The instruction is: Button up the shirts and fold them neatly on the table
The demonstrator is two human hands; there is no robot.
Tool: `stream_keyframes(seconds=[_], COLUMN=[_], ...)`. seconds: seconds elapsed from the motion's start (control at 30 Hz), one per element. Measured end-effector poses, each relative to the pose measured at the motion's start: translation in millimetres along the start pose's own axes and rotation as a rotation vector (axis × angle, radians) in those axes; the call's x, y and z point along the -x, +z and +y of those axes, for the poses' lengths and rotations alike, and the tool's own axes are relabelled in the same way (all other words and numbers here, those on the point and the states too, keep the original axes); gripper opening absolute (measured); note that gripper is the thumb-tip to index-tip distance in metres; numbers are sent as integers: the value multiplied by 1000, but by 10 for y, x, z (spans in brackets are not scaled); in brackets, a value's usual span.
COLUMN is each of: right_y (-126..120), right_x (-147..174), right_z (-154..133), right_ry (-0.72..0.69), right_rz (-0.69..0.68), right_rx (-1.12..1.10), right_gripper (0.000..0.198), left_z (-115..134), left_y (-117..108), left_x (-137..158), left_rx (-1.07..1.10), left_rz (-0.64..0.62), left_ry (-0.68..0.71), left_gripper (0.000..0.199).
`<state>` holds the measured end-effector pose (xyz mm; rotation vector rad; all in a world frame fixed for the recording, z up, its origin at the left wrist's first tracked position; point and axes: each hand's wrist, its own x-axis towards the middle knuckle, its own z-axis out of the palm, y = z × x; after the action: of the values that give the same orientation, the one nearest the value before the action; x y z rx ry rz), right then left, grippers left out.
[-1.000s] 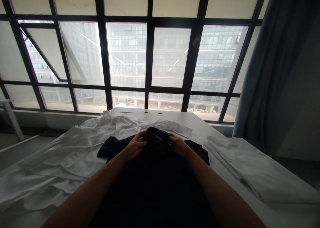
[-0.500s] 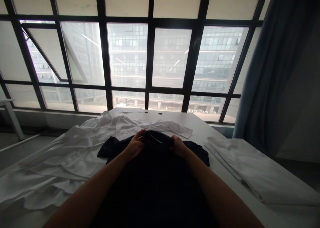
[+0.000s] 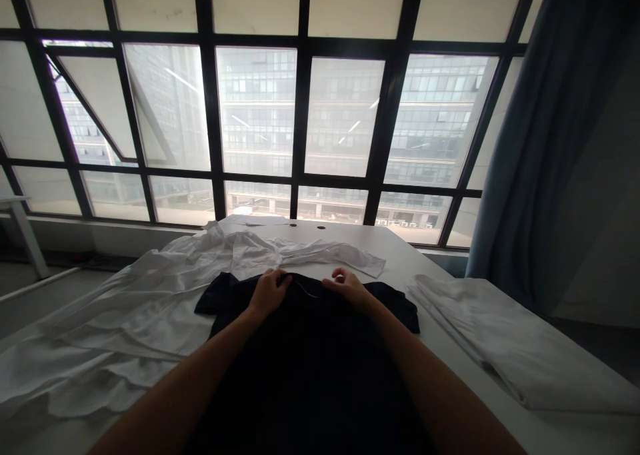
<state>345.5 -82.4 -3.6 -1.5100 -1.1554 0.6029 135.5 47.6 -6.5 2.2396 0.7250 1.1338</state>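
Observation:
A dark, short-sleeved T-shirt (image 3: 313, 318) lies spread out on the white table in front of me, its neck at the far end and its sleeves out to both sides. My left hand (image 3: 269, 291) pinches the left part of the collar between thumb and fingers. At the collar's right part, my right hand (image 3: 351, 288) has its thumb and fingertips closed on the cloth, the other fingers curled. Between the two hands the neckline (image 3: 307, 287) lies low and nearly flat. The shirt's lower part blends into darkness near me.
Crumpled white garments (image 3: 150, 308) cover the table's left side and reach behind the shirt. A folded white cloth (image 3: 520, 335) lies at the right on the white table (image 3: 400, 248). Beyond stand black-framed windows (image 3: 300, 108), with a blue curtain (image 3: 520, 148) at the right.
The collar, raised and gaping between my hands before, now lies lower and flatter. Both hands have shifted their hold along it, the right one moving slightly inward.

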Motion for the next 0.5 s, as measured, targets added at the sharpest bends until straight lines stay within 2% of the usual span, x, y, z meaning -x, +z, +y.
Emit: stream_keyframes(seconds=[0.1, 0.2, 0.27, 0.37, 0.5], right_y=[-2, 22, 56, 106, 99], right_x=[-6, 34, 76, 126, 127], right_z=[-30, -153, -255, -354, -346], right_ry=[-212, -473, -583, -605, -460], right_rz=[56, 66, 50, 9, 20], right_rx=[300, 504, 667, 934, 1074], right_gripper=[45, 34, 27, 13, 22], left_z=[-16, -12, -7, -11, 4], left_y=[-12, -23, -30, -55, -107], left_x=[-7, -16, -22, -30, -26], left_rx=[-123, -182, -184, -129, -92], left_rz=[26, 35, 36, 40, 3], left_ry=[50, 32, 5, -24, 26], left_gripper=[23, 26, 29, 29, 22])
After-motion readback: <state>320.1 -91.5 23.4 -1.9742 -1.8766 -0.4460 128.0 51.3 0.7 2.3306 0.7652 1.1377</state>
